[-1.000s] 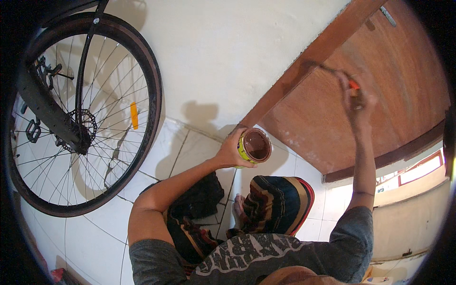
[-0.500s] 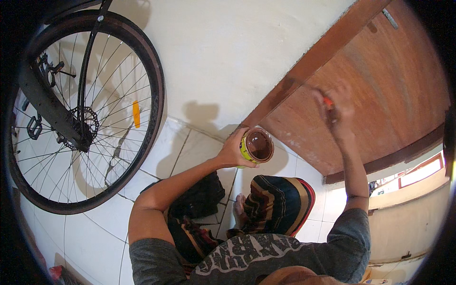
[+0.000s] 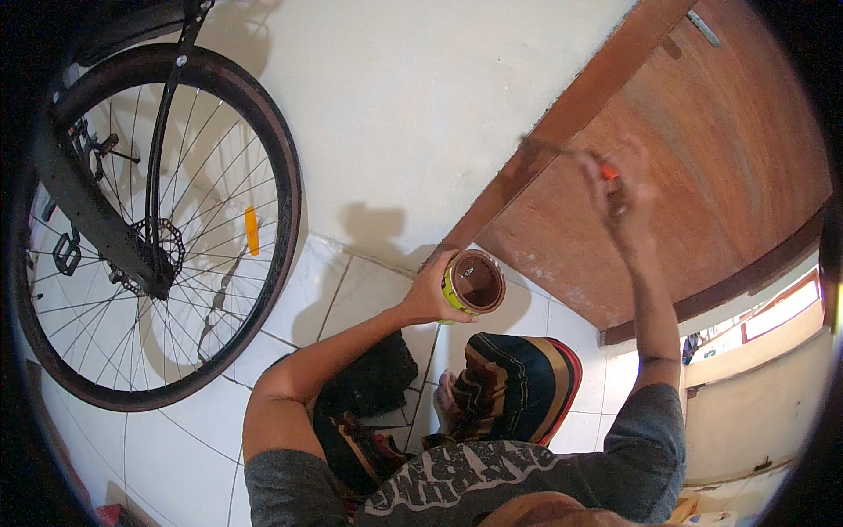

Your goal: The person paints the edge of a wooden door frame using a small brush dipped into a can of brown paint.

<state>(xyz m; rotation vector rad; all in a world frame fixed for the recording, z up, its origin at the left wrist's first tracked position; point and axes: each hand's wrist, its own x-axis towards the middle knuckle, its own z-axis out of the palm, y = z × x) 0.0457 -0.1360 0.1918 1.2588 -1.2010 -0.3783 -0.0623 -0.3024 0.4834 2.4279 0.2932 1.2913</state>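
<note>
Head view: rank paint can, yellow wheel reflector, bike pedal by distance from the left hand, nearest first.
1. Paint can: held in the left hand, open top facing the camera.
2. Yellow wheel reflector: to the hand's left, among the spokes of the bicycle wheel.
3. Bike pedal: farthest, at the far left edge behind the wheel.

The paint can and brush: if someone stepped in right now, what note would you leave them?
Left hand: holds the open paint can of brown liquid at chest height, above the tiled floor.
Right hand: raised, gripping a brush whose tip is against the wooden door frame.
Done: the door looks brown overall.
Left: how much of the frame is coated cannot be told.
</note>
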